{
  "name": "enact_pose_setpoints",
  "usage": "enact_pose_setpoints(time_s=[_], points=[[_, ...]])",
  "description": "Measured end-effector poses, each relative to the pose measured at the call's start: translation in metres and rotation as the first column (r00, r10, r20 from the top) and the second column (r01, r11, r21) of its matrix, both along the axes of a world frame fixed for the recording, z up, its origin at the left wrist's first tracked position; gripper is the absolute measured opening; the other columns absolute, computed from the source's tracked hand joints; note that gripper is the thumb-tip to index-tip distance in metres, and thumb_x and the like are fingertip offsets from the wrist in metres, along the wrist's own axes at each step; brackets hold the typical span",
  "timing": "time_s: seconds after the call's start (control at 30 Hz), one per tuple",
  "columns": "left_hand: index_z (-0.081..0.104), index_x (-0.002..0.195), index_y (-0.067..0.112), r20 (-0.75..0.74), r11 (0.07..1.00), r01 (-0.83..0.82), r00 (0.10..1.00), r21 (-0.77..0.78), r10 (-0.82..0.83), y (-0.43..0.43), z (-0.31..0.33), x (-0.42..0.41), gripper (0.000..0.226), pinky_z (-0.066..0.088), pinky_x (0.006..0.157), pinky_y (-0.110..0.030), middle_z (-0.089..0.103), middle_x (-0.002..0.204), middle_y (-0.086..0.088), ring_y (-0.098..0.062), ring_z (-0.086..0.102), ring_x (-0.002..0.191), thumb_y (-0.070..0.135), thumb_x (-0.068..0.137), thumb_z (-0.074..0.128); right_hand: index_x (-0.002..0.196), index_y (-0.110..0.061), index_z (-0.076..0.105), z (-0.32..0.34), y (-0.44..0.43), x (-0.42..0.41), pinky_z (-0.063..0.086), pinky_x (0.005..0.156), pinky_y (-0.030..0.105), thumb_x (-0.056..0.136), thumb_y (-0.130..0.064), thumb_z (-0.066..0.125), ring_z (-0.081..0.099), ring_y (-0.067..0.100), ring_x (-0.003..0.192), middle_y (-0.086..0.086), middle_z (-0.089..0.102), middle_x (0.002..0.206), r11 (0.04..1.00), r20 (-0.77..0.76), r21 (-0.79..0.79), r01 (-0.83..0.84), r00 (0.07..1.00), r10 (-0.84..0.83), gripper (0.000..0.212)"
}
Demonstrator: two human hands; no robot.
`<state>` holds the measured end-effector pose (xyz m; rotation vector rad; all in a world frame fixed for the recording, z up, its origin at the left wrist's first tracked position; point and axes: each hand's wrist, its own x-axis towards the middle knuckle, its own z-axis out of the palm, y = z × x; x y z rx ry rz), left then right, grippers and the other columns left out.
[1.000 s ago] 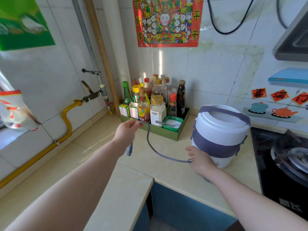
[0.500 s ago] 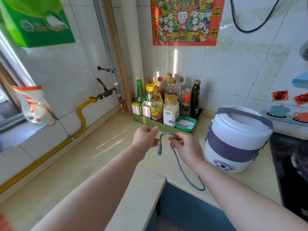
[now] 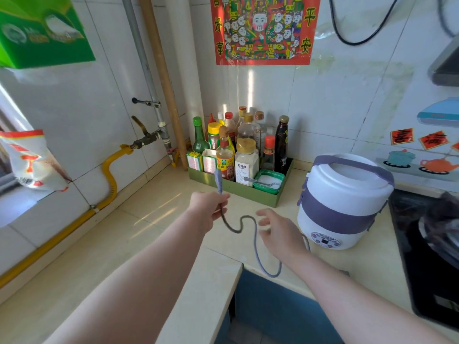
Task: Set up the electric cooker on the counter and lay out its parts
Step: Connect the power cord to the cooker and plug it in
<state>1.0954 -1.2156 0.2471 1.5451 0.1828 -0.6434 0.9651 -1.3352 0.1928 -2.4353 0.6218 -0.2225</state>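
The white electric cooker (image 3: 344, 199) with a purple band and lid handle stands on the beige counter (image 3: 154, 219), right of centre, its control panel facing me. Its grey power cord (image 3: 254, 242) loops from the cooker's base over the counter edge and up to my left hand (image 3: 210, 207). That hand pinches the cord just below the plug (image 3: 218, 180), which points upward. My right hand (image 3: 275, 232) hovers beside the cord's loop with its fingers spread and holds nothing.
A green tray (image 3: 248, 192) of sauce bottles and a salt dish sits against the back wall. A black gas stove (image 3: 427, 244) fills the right side. A yellow gas hose (image 3: 109, 170) and pipes run along the left wall. The counter has a notch near me.
My right hand has let go of the cord and opened. My left hand has turned the plug end from hanging down to pointing up, and the cord now hangs in a looser loop.
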Motion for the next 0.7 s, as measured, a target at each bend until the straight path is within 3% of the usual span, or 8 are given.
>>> enact_pose_setpoints(time_s=[0.1, 0.2, 0.3, 0.37, 0.47, 0.57, 0.63, 0.7], points=[[0.061, 0.118, -0.002, 0.042, 0.999, -0.039, 0.998, -0.030, 0.040, 0.007, 0.016, 0.008, 0.027, 0.050, 0.055, -0.024, 0.063, 0.076, -0.005, -0.010, 0.056, 0.061, -0.001, 0.092, 0.060, 0.136, -0.026, 0.036, -0.022, -0.003, -0.012, 0.044, 0.090, 0.033, 0.084, -0.037, 0.058, 0.050, 0.025, 0.121, 0.003, 0.050, 0.129, 0.988, -0.341, -0.113, 0.105, 0.930, -0.137, 0.057], [0.062, 0.118, 0.002, 0.088, 0.993, -0.120, 0.989, -0.014, 0.120, 0.015, 0.025, 0.015, 0.024, 0.038, 0.044, -0.019, 0.061, 0.072, -0.002, -0.009, 0.045, 0.053, 0.004, 0.097, 0.052, 0.138, -0.021, 0.030, -0.039, -0.005, -0.021, 0.040, 0.099, 0.042, 0.082, -0.048, 0.060, 0.037, 0.030, 0.128, 0.010, 0.033, 0.138, 0.935, -0.451, -0.192, 0.300, 0.819, -0.355, 0.070], [0.063, 0.118, 0.008, 0.142, 0.980, -0.200, 0.970, 0.015, 0.196, 0.031, 0.030, 0.026, 0.024, 0.031, 0.046, -0.020, 0.061, 0.072, 0.000, -0.009, 0.038, 0.051, 0.008, 0.098, 0.050, 0.145, -0.015, 0.015, -0.051, -0.007, -0.016, 0.032, 0.105, 0.046, 0.084, -0.039, 0.059, 0.032, 0.035, 0.132, 0.013, 0.024, 0.145, 0.818, -0.517, -0.009, 0.575, 0.697, -0.496, 0.079], [0.063, 0.117, 0.011, 0.162, 0.966, -0.258, 0.954, 0.004, 0.254, 0.045, 0.033, 0.034, 0.024, 0.030, 0.047, -0.021, 0.060, 0.073, 0.001, -0.010, 0.036, 0.053, 0.008, 0.098, 0.049, 0.142, -0.007, 0.020, -0.057, -0.006, -0.003, 0.034, 0.106, 0.043, 0.087, -0.026, 0.055, 0.036, 0.037, 0.131, 0.017, 0.029, 0.143, 0.754, -0.536, 0.101, 0.649, 0.674, -0.508, 0.068], [0.062, 0.115, 0.016, 0.196, 0.934, -0.355, 0.914, -0.032, 0.354, 0.070, 0.035, 0.049, 0.023, 0.034, 0.049, -0.021, 0.060, 0.075, 0.003, -0.010, 0.040, 0.058, 0.009, 0.099, 0.047, 0.137, -0.003, 0.035, -0.064, 0.010, 0.023, 0.043, 0.102, 0.039, 0.089, -0.017, 0.049, 0.048, 0.034, 0.125, 0.017, 0.045, 0.139, 0.795, -0.524, 0.211, 0.568, 0.753, -0.399, 0.052], [0.061, 0.115, 0.016, 0.291, 0.915, -0.398, 0.870, -0.063, 0.399, 0.096, 0.038, 0.060, 0.025, 0.041, 0.059, -0.022, 0.060, 0.080, 0.003, -0.011, 0.046, 0.068, 0.006, 0.098, 0.046, 0.129, -0.009, 0.049, -0.071, 0.034, 0.056, 0.046, 0.100, 0.038, 0.088, -0.012, 0.047, 0.056, 0.029, 0.114, 0.013, 0.058, 0.128, 0.778, -0.399, 0.493, 0.389, 0.896, -0.195, 0.042], [0.061, 0.112, 0.017, 0.380, 0.921, -0.383, 0.844, -0.068, 0.379, 0.109, 0.041, 0.065, 0.026, 0.044, 0.069, -0.024, 0.060, 0.084, 0.002, -0.011, 0.049, 0.074, 0.003, 0.096, 0.046, 0.125, -0.013, 0.052, -0.055, 0.058, 0.077, 0.035, 0.101, 0.028, 0.090, -0.005, 0.044, 0.050, 0.021, 0.122, 0.008, 0.052, 0.139, 0.727, -0.238, 0.647, 0.229, 0.967, -0.093, 0.037], [0.061, 0.106, 0.019, 0.445, 0.944, -0.329, 0.842, -0.022, 0.304, 0.116, 0.042, 0.069, 0.024, 0.043, 0.070, -0.023, 0.059, 0.084, 0.003, -0.010, 0.048, 0.073, 0.001, 0.095, 0.049, 0.141, -0.013, 0.043, -0.031, 0.077, 0.095, 0.031, 0.096, 0.023, 0.093, 0.003, 0.040, 0.041, 0.019, 0.134, 0.000, 0.045, 0.144, 0.673, -0.099, 0.729, 0.120, 0.993, -0.070, 0.051]])
